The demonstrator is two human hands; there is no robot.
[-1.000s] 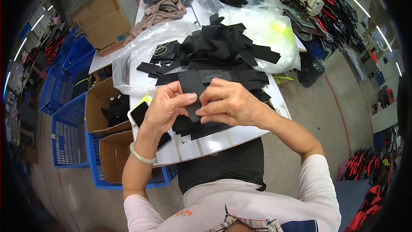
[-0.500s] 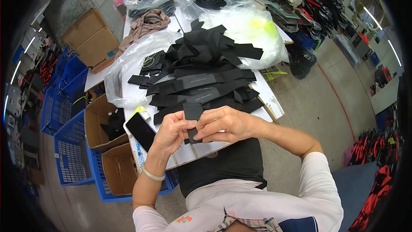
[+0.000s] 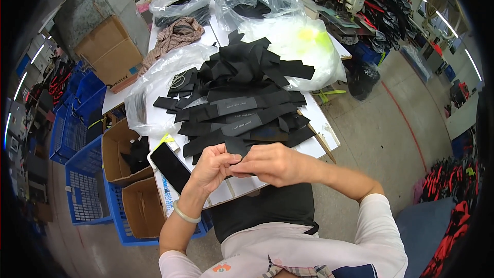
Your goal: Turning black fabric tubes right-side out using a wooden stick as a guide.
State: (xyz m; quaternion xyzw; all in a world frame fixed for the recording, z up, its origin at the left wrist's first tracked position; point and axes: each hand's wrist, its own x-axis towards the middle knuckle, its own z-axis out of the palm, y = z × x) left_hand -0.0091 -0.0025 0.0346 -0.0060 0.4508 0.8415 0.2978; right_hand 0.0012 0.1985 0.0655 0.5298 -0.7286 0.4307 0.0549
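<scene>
Between my two hands, over the table's near edge, is a short black fabric strip. My left hand is closed with thumb and fingers pinching the strip's lower left side. From the right, my right hand pinches the same piece, its fingers meeting the left thumb. The lower part of the strip is hidden by the fingers. Just beyond lie several long black fabric bands with grey printed patches, and behind them rises a tangled heap of black bands.
Left of my hands lies a dark-screened phone. Smaller black pieces rest by a clear plastic bag. A white bag sits at the back right. Cardboard boxes and blue crates stand beside the table's left.
Both hands have shifted slightly down and right with the strip. Its lower end, visible before below the fingers, is now covered, and the hands are closer together.
</scene>
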